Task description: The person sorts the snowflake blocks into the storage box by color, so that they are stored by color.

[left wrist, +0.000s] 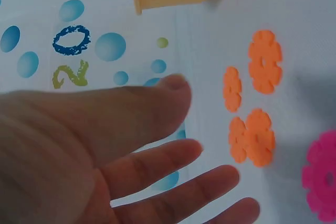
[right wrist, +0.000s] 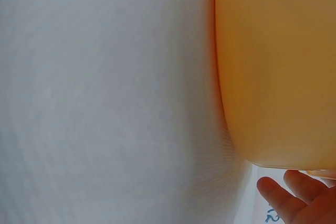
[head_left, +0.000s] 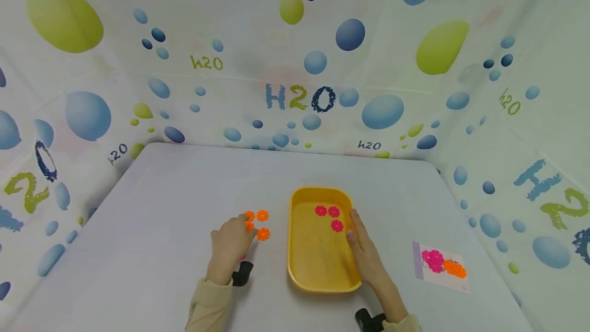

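Note:
In the head view my left hand [head_left: 231,242] hovers at several orange flower-shaped discs [head_left: 263,234], its fingertips overlapping some of them. The left wrist view shows that hand [left wrist: 131,166] with fingers extended and nothing between them, short of the orange discs [left wrist: 261,139]. A pink flower disc [left wrist: 323,177] lies nearer the wrist, mostly covered by the hand in the head view. My right hand [head_left: 367,256] rests along the right rim of a yellow tray [head_left: 318,265], fingers fairly straight. Inside the tray lie three pink flower discs [head_left: 337,226], toward its far end.
A picture card [head_left: 442,266] with pink and orange flower shapes lies on the white table [head_left: 184,183], right of the tray. A curtain [head_left: 239,24] printed with bubbles and letters borders the table at the back and sides.

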`<control>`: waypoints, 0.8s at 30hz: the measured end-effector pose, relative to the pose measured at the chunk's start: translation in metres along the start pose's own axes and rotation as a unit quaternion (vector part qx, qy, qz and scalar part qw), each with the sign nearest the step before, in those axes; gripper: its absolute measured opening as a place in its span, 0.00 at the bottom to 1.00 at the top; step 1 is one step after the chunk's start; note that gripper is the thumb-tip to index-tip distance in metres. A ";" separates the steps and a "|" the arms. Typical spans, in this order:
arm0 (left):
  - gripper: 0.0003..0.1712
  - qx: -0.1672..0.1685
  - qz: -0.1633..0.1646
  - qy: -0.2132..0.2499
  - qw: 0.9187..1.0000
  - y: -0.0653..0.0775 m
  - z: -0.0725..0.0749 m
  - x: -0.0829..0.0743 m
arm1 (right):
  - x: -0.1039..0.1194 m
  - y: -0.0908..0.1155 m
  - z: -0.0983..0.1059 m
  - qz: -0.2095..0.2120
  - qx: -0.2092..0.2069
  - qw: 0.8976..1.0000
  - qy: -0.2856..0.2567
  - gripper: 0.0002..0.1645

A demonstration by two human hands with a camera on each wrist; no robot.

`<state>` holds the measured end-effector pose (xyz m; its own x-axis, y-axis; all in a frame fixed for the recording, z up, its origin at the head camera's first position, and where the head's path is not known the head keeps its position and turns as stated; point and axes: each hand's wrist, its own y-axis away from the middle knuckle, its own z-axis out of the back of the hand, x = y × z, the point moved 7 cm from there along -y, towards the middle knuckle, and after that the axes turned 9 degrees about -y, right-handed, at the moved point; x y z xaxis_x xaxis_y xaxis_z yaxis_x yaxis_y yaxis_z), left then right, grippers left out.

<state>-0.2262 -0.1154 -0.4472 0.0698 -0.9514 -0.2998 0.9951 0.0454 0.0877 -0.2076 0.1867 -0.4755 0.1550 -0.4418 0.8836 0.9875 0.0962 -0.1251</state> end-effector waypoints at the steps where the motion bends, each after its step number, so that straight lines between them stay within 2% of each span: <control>1: 0.26 0.005 0.001 -0.003 1.000 0.002 -0.001 0.002 | 0.000 0.000 0.000 0.000 0.001 1.000 -0.001 0.35; 6: 0.23 0.017 -0.003 -0.028 0.999 0.011 -0.005 0.009 | -0.002 -0.001 0.000 0.001 0.002 1.000 -0.001 0.35; 11: 0.17 -0.003 -0.017 -0.048 0.999 0.016 -0.008 0.011 | -0.002 -0.001 0.001 -0.003 0.001 1.000 -0.003 0.36; 18: 0.21 -0.013 -0.017 -0.062 0.998 0.019 -0.011 0.017 | -0.001 -0.001 0.001 -0.002 -0.001 1.000 -0.001 0.34; 24: 0.17 -0.021 -0.012 -0.065 0.998 0.020 -0.013 0.022 | -0.003 -0.002 0.000 -0.005 -0.005 1.000 -0.002 0.35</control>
<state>-0.2036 -0.1317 -0.4649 0.0392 -0.9837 -0.1754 0.9986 0.0325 0.0409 -0.2096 0.1880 -0.4780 0.1458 -0.4394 0.8864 0.9891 0.0839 -0.1210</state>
